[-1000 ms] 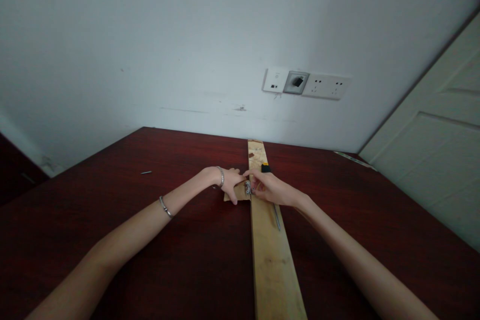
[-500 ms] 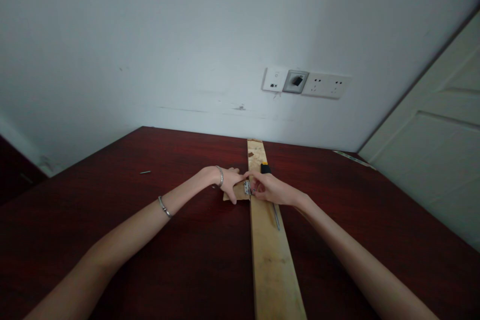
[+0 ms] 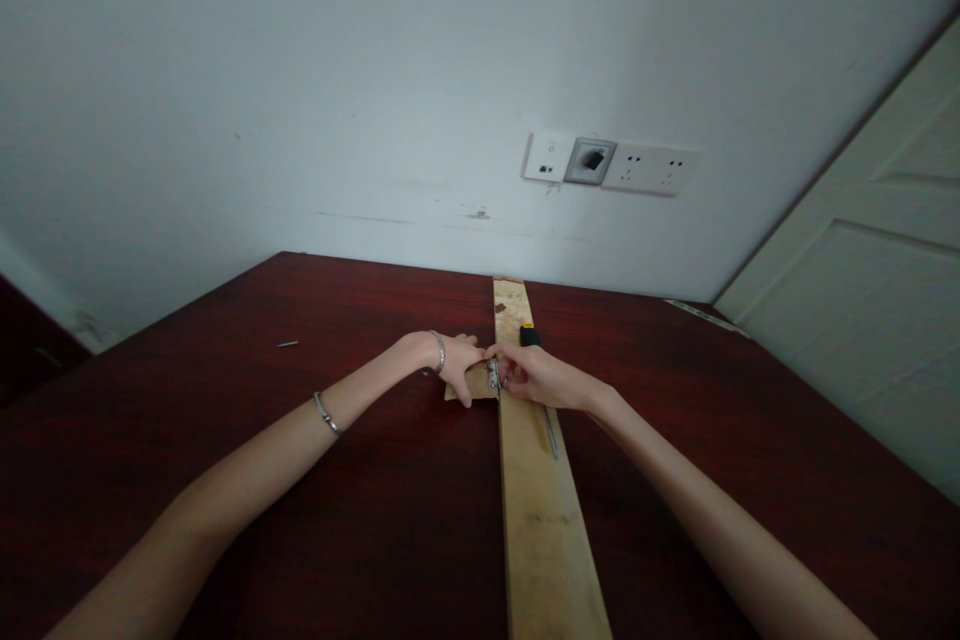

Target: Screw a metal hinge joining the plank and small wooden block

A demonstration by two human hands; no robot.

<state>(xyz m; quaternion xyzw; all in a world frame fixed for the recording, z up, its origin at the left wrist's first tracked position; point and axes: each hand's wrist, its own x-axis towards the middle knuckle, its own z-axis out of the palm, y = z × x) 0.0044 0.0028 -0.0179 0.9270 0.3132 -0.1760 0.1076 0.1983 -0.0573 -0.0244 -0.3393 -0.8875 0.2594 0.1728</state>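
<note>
A long pale wooden board (image 3: 551, 530) runs from the front edge up toward the wall. Against its left side lies a small flat wooden piece (image 3: 480, 387). My left hand (image 3: 459, 365) rests on this piece with fingers spread and thumb pointing toward me. Where the two woods meet sits a small silver metal hinge (image 3: 493, 374). My right hand (image 3: 536, 377) bends over the board, its fingers pinched at the hinge's right side; whatever is between the fingertips is too small to make out. A screwdriver (image 3: 551, 435) lies on the board, partly hidden beneath my right hand, its black-and-yellow handle beyond.
On the dark red tabletop (image 3: 360, 520), a small metal rod (image 3: 287, 344) lies to the left. A patterned strip (image 3: 706, 317) lies at the back right edge. Behind stands a white wall with sockets (image 3: 651, 169); a pale door (image 3: 885, 250) is at right.
The hinge looks slightly tilted compared with before, and the fingers of my right hand have shifted a little at it. My left hand stays in place.
</note>
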